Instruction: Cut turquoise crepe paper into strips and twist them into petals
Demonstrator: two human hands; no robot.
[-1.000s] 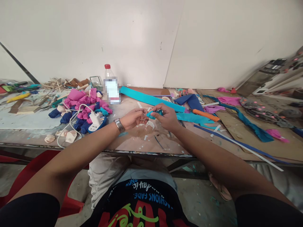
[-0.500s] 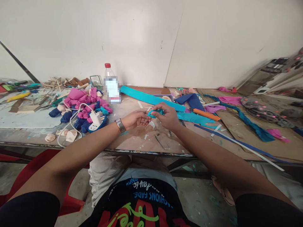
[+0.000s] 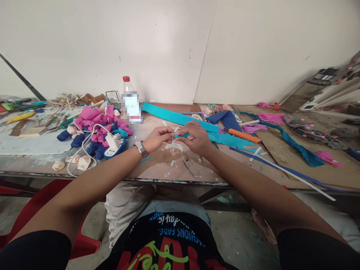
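Observation:
Between my two hands, just above the table, is a small teal piece [image 3: 181,136], mostly covered by fingers. My right hand [image 3: 196,138] pinches it with thumb and fingertips. My left hand [image 3: 159,140], with a watch on the wrist, has its thumb and fingers pressed together at the piece's left end; what they grip is too small to make out. Behind the hands a long turquoise strip [image 3: 168,115] lies slantwise. Another turquoise piece [image 3: 229,140] spreads to the right, beside an orange-handled tool [image 3: 244,135].
Pink and blue crumpled flowers [image 3: 91,118] are heaped at the left, with a white charger [image 3: 112,141] and cable. A red-capped bottle [image 3: 126,84] stands behind a lit phone. Cardboard [image 3: 281,150] and a long white strip [image 3: 298,178] lie right.
My left hand has turned, its fingers now curled palm-down against the piece. My right fingers have closed lower over the teal piece, which shows less. The view has shifted slightly.

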